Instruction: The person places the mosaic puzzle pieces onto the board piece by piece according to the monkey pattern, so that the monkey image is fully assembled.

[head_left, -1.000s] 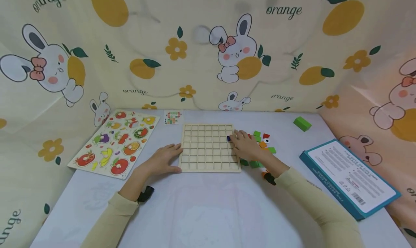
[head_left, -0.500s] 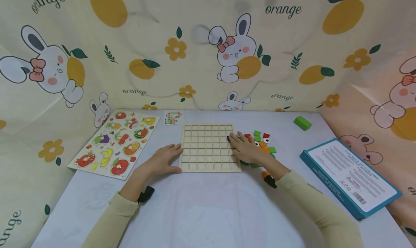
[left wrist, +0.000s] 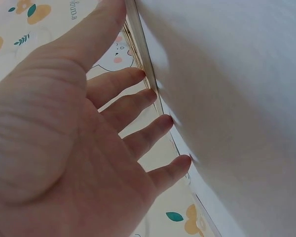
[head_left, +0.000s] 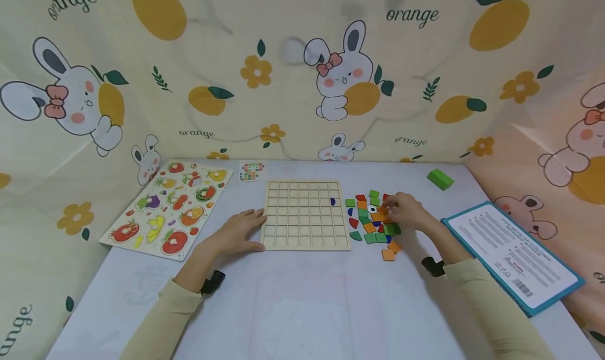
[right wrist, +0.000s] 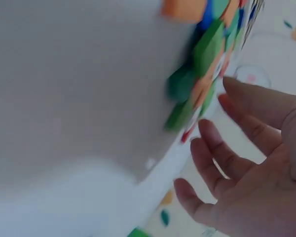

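Over on the head view, the right hand (head_left: 407, 212) has come off the grid board (head_left: 304, 211) and is now at the loose pieces (head_left: 363, 213) to its right. One blue half-disc (head_left: 333, 201) sits in the board's rightmost column, uncovered now. Reads like focus has shifted from board to pile. Left wrist view: left hand (left wrist: 79, 148) spread, fingertips touching board edge. Right wrist view: right-hand fingers apart, loosely bent beside the pieces; no grip visible.

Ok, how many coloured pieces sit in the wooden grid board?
1: a blue half-round piece, near the right edge of the grid board, in its upper half. None look hidden.
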`<state>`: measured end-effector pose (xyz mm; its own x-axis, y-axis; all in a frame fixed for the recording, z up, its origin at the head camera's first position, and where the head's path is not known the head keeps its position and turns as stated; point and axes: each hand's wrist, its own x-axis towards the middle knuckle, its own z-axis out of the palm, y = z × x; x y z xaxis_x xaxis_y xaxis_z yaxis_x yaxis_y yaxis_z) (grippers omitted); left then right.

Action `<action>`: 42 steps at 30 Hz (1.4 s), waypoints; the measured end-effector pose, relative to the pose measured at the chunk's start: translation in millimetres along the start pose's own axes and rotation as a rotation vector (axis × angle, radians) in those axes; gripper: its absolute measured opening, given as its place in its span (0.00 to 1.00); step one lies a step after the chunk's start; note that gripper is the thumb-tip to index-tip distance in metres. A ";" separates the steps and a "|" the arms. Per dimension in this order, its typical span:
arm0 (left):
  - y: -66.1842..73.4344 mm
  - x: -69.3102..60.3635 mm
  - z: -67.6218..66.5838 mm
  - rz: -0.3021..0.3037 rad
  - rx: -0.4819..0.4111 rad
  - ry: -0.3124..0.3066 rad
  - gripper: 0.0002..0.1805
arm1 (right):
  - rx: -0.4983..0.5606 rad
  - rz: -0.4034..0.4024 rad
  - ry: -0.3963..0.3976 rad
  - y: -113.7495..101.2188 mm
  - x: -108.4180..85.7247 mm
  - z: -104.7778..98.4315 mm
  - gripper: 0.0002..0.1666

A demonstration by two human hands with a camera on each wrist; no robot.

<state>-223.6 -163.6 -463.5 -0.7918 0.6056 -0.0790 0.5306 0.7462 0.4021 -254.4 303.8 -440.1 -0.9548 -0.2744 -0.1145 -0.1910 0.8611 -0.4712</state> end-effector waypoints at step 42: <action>-1.8 1.3 2.0 0.009 -0.014 0.016 0.44 | 0.152 0.055 0.016 21.5 -4.1 10.2 0.12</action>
<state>-225.1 -163.6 -466.2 -0.7921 0.6074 -0.0610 0.5330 0.7369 0.4158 -252.2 319.1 -458.7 -0.9665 -0.2212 -0.1305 -0.1032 0.7997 -0.5915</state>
